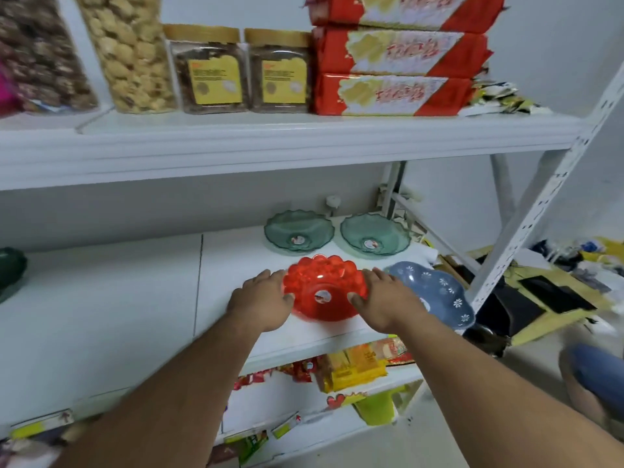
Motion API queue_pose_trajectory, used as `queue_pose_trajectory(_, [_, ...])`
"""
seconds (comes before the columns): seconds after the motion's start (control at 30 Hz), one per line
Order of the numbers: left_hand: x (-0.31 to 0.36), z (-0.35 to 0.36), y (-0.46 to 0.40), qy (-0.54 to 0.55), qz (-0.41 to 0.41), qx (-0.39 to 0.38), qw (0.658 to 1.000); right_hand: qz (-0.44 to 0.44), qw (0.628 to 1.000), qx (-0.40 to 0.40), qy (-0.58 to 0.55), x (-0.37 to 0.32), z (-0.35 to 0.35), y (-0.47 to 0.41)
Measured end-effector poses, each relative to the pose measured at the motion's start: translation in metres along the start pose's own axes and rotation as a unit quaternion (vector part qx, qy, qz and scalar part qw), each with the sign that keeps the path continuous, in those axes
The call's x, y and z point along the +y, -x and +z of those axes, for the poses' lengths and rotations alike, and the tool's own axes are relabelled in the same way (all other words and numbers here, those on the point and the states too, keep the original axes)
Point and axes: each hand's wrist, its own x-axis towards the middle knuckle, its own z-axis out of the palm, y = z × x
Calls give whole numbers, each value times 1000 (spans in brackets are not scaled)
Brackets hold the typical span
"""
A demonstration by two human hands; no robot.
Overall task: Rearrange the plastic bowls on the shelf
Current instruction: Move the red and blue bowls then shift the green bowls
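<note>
A red scalloped plastic bowl [324,282] rests on the white middle shelf [135,315] near its front edge. My left hand [261,300] grips its left rim and my right hand [385,304] grips its right rim, thumbs over the edge. Behind it stand two clear green bowls, one at the left [299,231] and one at the right [374,234], side by side. A blue bowl with white flower marks [435,292] lies to the right, partly hidden by my right hand. A dark green bowl [10,271] shows at the far left edge.
The upper shelf [270,143] carries snack jars [209,69] and red packets [398,52]. Yellow packets [351,366] lie on the shelf below. A white perforated post [540,204] stands at the right, with clutter on the floor beyond it.
</note>
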Motion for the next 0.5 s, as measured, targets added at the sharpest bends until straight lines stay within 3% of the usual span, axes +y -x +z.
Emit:
queue_pose_trajectory(0.23, [74,27,-21,17,-23,12,1000,-3,999,-7,-31,85,-14,-17])
queue_pose_trajectory(0.5, [90,33,-71,19,-45,21,999,4,997,-17,-73,110,-16,-64])
